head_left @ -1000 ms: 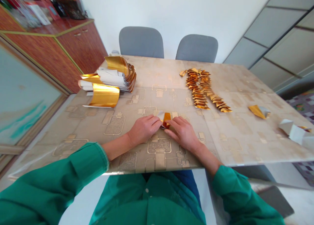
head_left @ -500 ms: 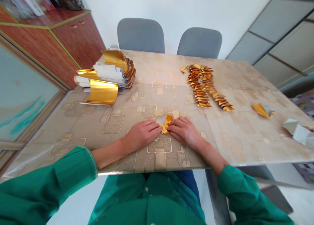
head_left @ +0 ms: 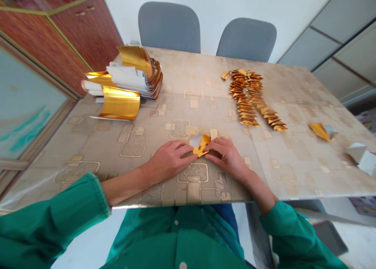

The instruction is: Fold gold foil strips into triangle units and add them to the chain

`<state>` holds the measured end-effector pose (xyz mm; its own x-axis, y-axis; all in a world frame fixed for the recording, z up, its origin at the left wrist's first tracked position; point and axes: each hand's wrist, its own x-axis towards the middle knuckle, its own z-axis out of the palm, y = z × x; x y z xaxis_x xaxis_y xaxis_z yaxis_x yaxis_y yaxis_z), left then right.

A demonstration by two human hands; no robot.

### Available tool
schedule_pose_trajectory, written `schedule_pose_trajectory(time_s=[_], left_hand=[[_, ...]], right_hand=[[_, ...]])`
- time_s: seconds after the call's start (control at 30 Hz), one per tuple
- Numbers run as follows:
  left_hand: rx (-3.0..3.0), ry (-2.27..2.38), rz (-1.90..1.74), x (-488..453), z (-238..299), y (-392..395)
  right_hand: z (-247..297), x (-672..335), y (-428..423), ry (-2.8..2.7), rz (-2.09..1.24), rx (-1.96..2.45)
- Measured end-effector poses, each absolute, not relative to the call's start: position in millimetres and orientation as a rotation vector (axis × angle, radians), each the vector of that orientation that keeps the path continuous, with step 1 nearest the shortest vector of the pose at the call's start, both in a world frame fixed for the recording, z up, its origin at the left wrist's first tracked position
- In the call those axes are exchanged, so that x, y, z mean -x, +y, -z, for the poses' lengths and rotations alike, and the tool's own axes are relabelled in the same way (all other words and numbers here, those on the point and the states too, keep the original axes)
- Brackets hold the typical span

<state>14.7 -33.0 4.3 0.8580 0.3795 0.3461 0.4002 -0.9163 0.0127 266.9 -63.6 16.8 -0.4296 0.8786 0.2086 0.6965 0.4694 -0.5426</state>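
Observation:
Near the front edge of the table, a small piece of gold foil paper point(head_left: 201, 147) is partly folded, its white side showing at the upper left. My left hand point(head_left: 172, 157) grips its left edge between thumb and fingers. From the other side, my right hand point(head_left: 225, 156) pinches the right edge of the same paper. The fingertips hide parts of both edges.
A stack of curled gold-and-white paper sheets point(head_left: 132, 77) lies at the back left. Two rows of folded gold pieces point(head_left: 248, 98) stand at the back right. Further right are a loose gold piece point(head_left: 321, 131) and white paper point(head_left: 362, 157). Grey chairs point(head_left: 169, 28) stand behind the table point(head_left: 164, 136).
The camera view has tilted down a little. Both hands stay on the gold paper; its lower part looks more folded, and the right thumb has shifted lower.

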Motion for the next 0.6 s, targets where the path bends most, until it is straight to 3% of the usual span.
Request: schedule_pose_trajectory(time_s=[0.6], left_hand=[[3.054, -0.667, 0.489, -16.6, -14.5, -35.4]], right_hand=[[-22.5, -243.6, -61.2, -2.054, -0.538, 1.765]])
